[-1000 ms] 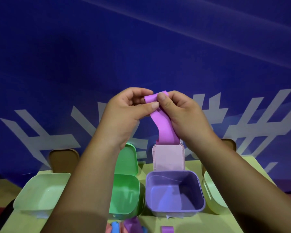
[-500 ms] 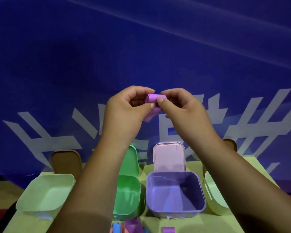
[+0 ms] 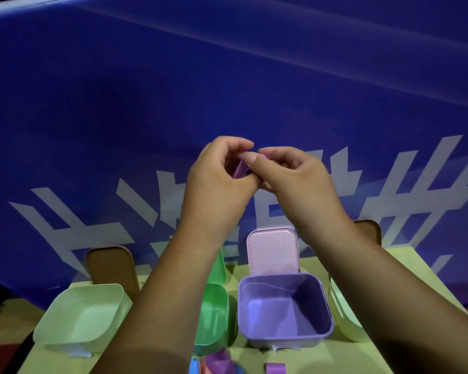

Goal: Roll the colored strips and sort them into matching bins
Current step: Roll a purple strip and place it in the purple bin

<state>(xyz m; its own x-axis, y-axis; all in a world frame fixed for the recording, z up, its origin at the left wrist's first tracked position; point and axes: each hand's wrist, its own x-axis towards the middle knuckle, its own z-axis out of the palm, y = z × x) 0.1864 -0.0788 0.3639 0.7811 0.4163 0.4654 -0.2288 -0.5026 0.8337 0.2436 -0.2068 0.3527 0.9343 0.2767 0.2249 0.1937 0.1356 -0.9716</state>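
A purple strip, rolled up small, is held in the air between both hands and is mostly hidden by fingers. My left hand curls round it from the left. My right hand pinches it from the right with thumb and fingertips. Below the hands stands the open purple bin with its pink lid raised behind it. A green bin stands left of it, partly behind my left forearm.
A pale green bin sits at the left with a brown lid behind it. A yellowish bin shows at the right. Loose purple, blue and pink strips lie at the table's near edge. A blue banner rises behind the table.
The hanging purple strip has been rolled up fully between my fingers. Both hands have closed in tighter around the roll and stayed above the purple bin.
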